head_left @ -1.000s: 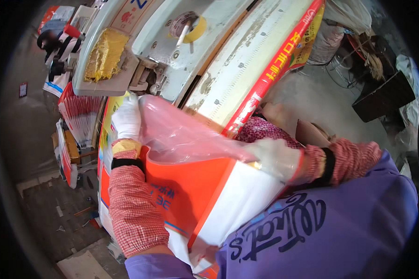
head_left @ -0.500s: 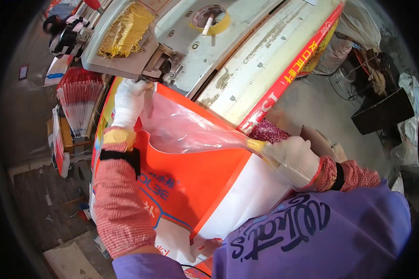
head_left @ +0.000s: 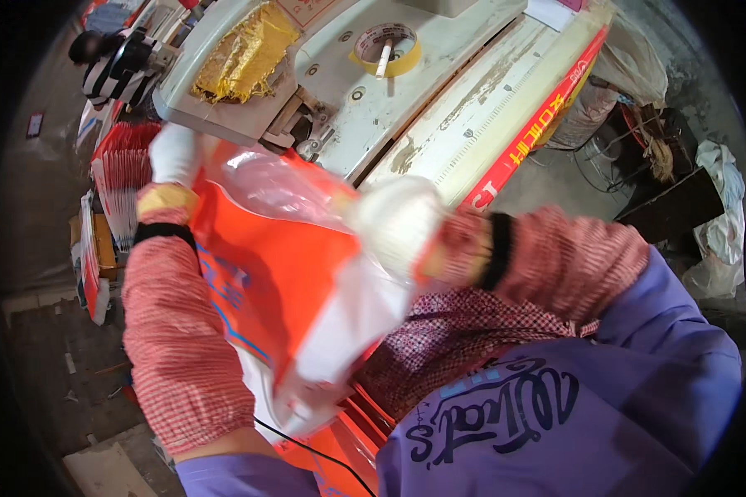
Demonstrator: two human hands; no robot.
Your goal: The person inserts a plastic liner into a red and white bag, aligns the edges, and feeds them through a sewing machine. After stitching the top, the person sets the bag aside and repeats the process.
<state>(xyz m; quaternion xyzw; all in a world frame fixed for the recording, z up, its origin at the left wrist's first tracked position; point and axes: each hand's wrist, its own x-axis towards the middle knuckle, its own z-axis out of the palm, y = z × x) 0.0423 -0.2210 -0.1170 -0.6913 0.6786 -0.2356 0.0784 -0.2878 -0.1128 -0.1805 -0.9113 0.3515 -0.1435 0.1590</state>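
An orange and white packaging sack (head_left: pixel 265 265) with a clear plastic liner (head_left: pixel 278 184) hangs in front of me, its mouth upward below the machine's edge. At the sack's upper left corner, my left hand (head_left: pixel 174 155), in a white glove, is closed on the edge, though blurred. My right hand (head_left: pixel 396 222), also white-gloved and smeared by motion, grips the upper right corner, where liner and sack bunch together. The sack's lower end is blurred and hangs beside my purple apron (head_left: pixel 506 414).
The pale machine (head_left: pixel 331 91) carries a roll of tape (head_left: pixel 404 62) and a yellow woven scrap (head_left: pixel 249 50). A ruled ledge (head_left: pixel 472 124) with a red strip runs to the right. Folded sacks (head_left: pixel 124 170) stand at left; another person (head_left: pixel 112 70) is at upper left.
My right hand has moved left and up, bringing the sack's right corner toward the left one. My left hand has shifted left. The sack's mouth has narrowed and folded.
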